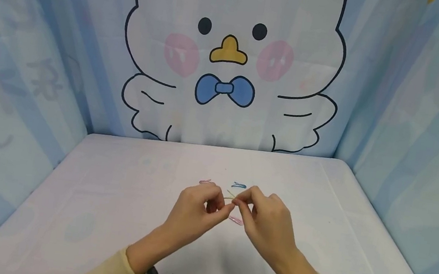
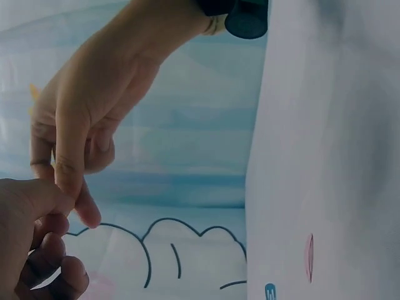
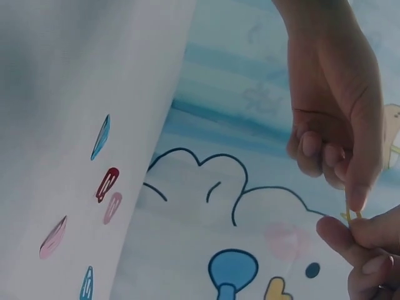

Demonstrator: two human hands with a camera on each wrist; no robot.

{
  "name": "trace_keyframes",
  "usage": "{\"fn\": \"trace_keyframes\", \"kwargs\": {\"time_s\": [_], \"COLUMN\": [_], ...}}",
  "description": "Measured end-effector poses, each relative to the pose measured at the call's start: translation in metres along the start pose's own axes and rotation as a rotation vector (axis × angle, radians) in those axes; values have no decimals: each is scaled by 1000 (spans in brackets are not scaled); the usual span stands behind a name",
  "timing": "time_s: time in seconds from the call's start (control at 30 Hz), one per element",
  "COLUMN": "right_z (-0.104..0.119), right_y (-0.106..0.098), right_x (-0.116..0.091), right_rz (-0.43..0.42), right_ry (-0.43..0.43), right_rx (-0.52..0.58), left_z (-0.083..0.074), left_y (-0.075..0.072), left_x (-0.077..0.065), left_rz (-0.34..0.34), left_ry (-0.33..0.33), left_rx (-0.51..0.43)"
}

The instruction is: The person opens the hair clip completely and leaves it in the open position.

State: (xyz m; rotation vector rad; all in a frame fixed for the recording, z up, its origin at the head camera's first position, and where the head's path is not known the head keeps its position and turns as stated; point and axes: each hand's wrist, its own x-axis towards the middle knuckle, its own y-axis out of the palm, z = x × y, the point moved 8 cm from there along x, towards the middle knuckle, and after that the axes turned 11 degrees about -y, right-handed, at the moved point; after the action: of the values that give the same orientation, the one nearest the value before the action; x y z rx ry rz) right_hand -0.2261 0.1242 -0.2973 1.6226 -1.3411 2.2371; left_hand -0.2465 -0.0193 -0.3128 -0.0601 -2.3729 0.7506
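Note:
In the head view, my left hand (image 1: pixel 194 208) and right hand (image 1: pixel 268 225) meet above the white table. Between their fingertips is a thin yellow snap hair clip (image 1: pixel 229 197), its two strips spread apart. The right wrist view shows a little of the yellow clip (image 3: pixel 347 216), pinched by the left hand (image 3: pixel 340 106) from above and by the right hand (image 3: pixel 375 250) from below. Fingers hide most of it. In the left wrist view, the left hand (image 2: pixel 31 231) and right hand (image 2: pixel 94 106) touch at the fingertips.
On the table (image 1: pixel 107 215) lie a blue clip (image 1: pixel 239 185) and a pink clip (image 1: pixel 205 181) beyond the hands, with another pink clip (image 1: pixel 236 220) below them. A dark red clip (image 3: pixel 107 185) shows in the right wrist view. A printed curtain (image 1: pixel 221 123) hangs behind.

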Motion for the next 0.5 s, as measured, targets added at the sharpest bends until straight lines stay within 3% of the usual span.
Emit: {"fn": "trace_keyframes", "kwargs": {"time_s": [0.33,0.5], "right_z": [-7,-14], "right_y": [3,6], "right_x": [2,0], "right_rz": [7,-7], "right_ry": [-10,-11], "right_rx": [-30,-12], "left_z": [13,30], "left_y": [-2,4], "left_x": [-2,-4], "left_rz": [25,109], "left_ry": [-44,-124], "left_rx": [54,127]}}
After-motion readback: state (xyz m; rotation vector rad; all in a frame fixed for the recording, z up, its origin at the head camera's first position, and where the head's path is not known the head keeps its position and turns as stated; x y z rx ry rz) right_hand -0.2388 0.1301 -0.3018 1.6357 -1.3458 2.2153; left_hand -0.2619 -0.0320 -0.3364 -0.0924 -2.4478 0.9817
